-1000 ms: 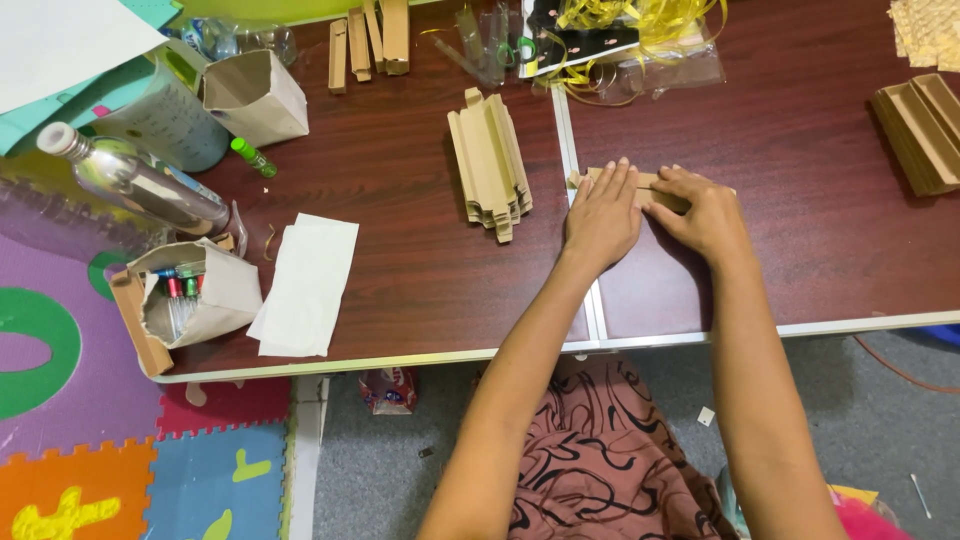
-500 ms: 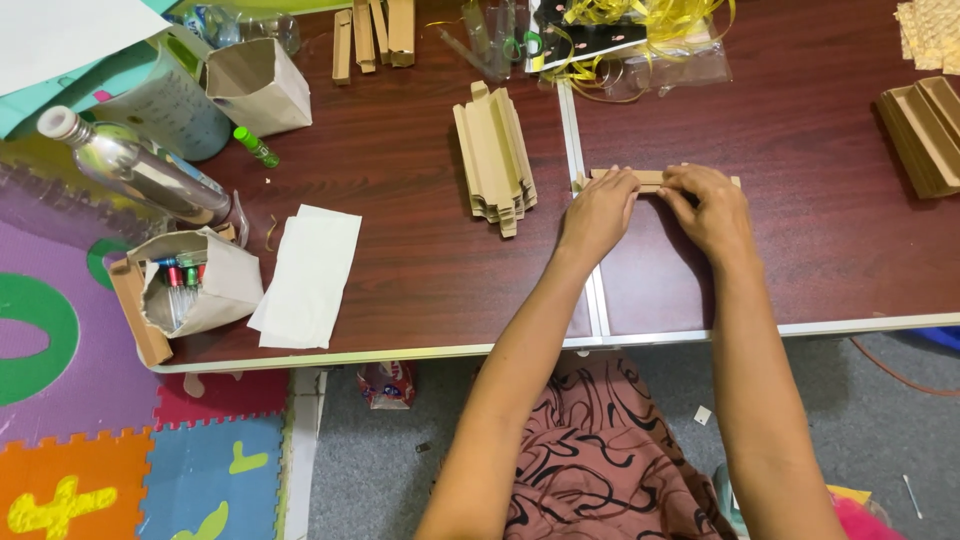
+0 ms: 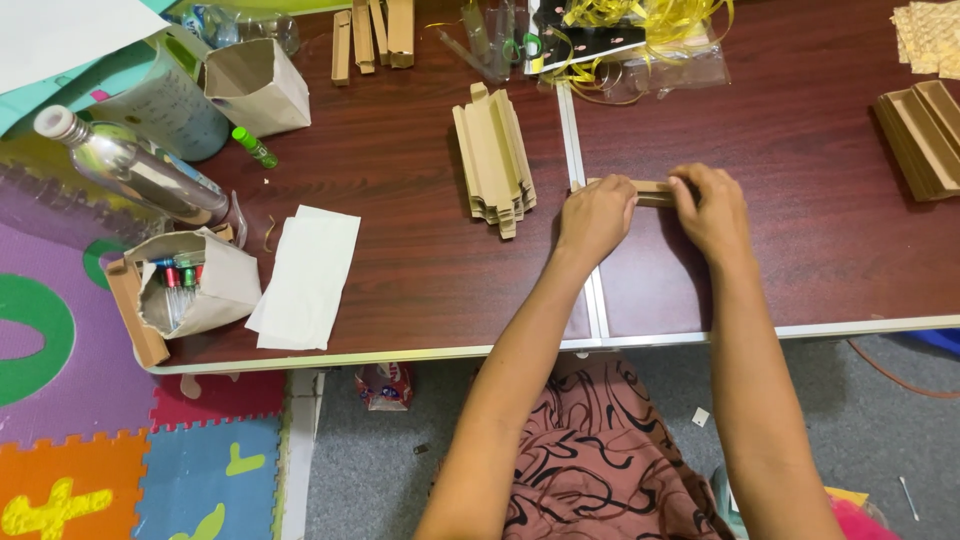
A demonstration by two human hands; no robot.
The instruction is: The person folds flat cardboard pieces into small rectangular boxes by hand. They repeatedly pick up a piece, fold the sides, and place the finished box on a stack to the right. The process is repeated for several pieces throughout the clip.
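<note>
At frame centre, left hand (image 3: 596, 215) and right hand (image 3: 712, 208) pinch ends of cardboard strip (image 3: 652, 190) on bench (image 3: 400, 190). Strip likely light, stiff, creasable; grip ends.

fingers (image 3: 628, 197) hide most of cardboard strip (image 3: 655, 190).

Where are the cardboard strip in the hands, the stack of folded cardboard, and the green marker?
cardboard strip (image 3: 654, 190), head view, on the bare middle between the two hands.
stack of folded cardboard (image 3: 493, 160), head view, on the top piece's flat face.
green marker (image 3: 256, 148), head view, on the middle of its barrel.
</note>
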